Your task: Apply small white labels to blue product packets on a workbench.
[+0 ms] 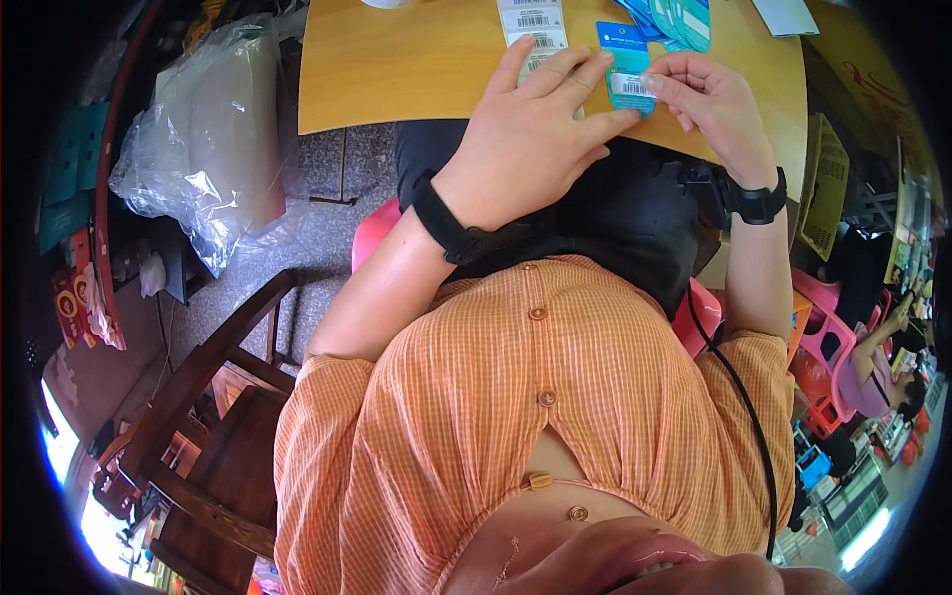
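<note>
My left hand [521, 149] lies with fingers spread over the strip of white barcode labels [531, 15] and reaches the lower edge of a blue and teal card tag [622, 45] on the yellow wooden table [397, 69]. My right hand [706, 99] is closed at the tag's right side, thumb and index finger pinching a small white barcode label [629, 85] that lies across the tag's middle. A pile of similar blue and teal tags [679, 20] sits above the right hand.
A white paper [783, 15] is at the table's back right. A plastic-wrapped bundle [208, 129] stands left of the table. A wooden chair [208, 426] is at lower left, and another person [873, 377] sits at far right near pink plastic chairs [823, 347].
</note>
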A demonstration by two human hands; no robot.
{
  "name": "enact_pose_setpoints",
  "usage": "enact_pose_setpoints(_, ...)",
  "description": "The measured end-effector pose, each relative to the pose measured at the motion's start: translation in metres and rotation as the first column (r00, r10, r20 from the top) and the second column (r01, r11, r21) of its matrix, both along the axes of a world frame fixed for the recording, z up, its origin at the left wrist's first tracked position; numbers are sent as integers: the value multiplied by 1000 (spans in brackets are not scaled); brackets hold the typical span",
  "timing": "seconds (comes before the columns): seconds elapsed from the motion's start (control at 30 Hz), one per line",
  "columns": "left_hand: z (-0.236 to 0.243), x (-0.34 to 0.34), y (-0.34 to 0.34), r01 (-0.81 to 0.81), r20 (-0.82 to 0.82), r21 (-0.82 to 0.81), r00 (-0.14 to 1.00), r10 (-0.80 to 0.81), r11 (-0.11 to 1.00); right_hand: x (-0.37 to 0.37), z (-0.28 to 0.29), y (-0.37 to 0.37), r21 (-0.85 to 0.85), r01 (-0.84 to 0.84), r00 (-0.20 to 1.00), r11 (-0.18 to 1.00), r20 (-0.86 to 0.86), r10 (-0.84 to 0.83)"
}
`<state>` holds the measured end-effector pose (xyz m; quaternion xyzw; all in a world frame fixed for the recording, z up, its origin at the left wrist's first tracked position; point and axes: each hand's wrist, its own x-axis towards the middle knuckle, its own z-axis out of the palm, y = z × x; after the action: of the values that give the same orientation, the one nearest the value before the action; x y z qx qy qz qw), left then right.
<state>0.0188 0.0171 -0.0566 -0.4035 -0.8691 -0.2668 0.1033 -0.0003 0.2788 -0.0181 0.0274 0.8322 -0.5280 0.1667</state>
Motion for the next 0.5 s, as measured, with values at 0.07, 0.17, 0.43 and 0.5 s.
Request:
enact_pose_setpoints(0.07,1,0,0,2,4,-7,1000,-2,1000,0,1,0,4,-1,1000,1000,6,1)
enact_pose_setpoints(0.17,1,-1,-1,3,10,-13,1000,-3,1000,-1,2,0,16,-12,1000,1000,23,12)
enact_pose_setpoints(0.43,1,0,0,4,28,26,1000,-5,1000,-2,3,-4,44,-20,1000,999,12,19)
enact_pose_setpoints(0.5,1,-1,0,5,28,36,1000,-6,999,-2,1,-3,68,-8,1000,998,17,7)
